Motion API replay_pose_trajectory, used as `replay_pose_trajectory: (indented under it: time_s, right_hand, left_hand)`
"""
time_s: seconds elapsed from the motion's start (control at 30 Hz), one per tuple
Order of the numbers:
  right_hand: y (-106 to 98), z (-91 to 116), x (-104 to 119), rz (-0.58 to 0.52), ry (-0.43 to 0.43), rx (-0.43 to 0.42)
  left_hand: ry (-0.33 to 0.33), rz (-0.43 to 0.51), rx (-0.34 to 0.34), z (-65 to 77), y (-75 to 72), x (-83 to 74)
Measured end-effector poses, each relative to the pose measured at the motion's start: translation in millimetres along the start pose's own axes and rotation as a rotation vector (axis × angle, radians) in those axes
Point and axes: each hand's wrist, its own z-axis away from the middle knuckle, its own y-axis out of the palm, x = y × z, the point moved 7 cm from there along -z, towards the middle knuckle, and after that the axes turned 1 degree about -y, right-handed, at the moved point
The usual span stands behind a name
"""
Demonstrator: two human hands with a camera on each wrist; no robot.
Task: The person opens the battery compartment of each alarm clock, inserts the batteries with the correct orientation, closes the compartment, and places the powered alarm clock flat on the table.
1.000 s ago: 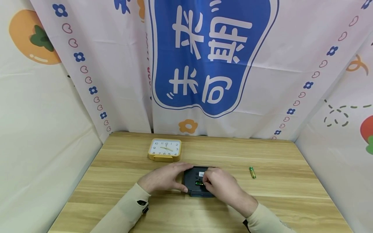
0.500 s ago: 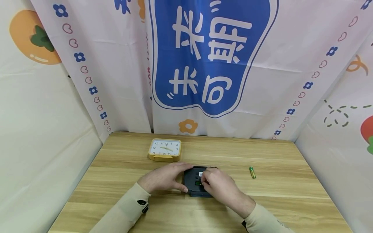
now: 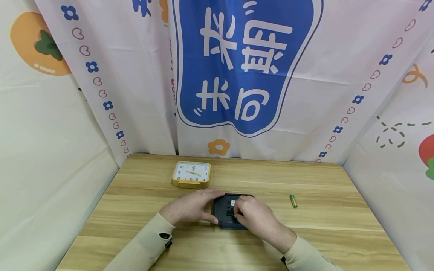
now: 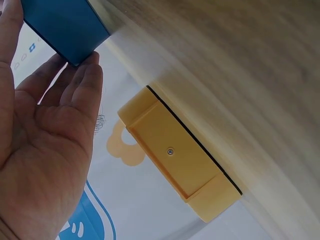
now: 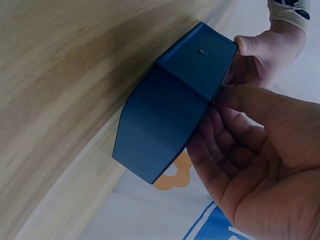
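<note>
Black and dark blue plastic makes up the flat rectangular case (image 3: 220, 207) that, in the head view, lies on my pale brown wood-grained desk (image 3: 203, 250), black face up. My left hand (image 3: 192, 207) holds it at the left end, thumb at the near corner and fingers at the far one. My right hand (image 3: 257, 218) bends over its right part, fingers curled, tips at a small dark rectangular slot (image 3: 229, 213) with a glint of green inside; whether they pinch anything I cannot tell. A white rectangular label (image 3: 233, 203) shows just beyond the slot. A yellow rectangular clock (image 3: 192, 174) with a white dial stands beyond my left hand, and a green and gold cylindrical battery (image 3: 293, 201) lies well apart to the right.

In the left wrist view, my left fingers touch the case near its blue corner, and the clock shows its yellow underside with one round metal screw (image 4: 170, 151).

In the right wrist view, my left thumb rests at the case's corner, and my right thumb comes to its edge, the other fingers bent beside it
</note>
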Motion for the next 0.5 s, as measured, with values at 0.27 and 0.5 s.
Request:
replay_pose_trajectory:
  time_s: [0.27, 0.5]
  right_hand:
    - [3.1, -0.2, -1.8, 0.004, -0.001, 0.032]
    - [4.2, -1.2, -7.4, -0.061, 0.025, 0.064]
  left_hand:
    - [0.006, -0.007, -0.004, 0.0, -0.4, -0.1]
    - [-0.003, 0.003, 0.003, 0.2, -0.6, -0.3]
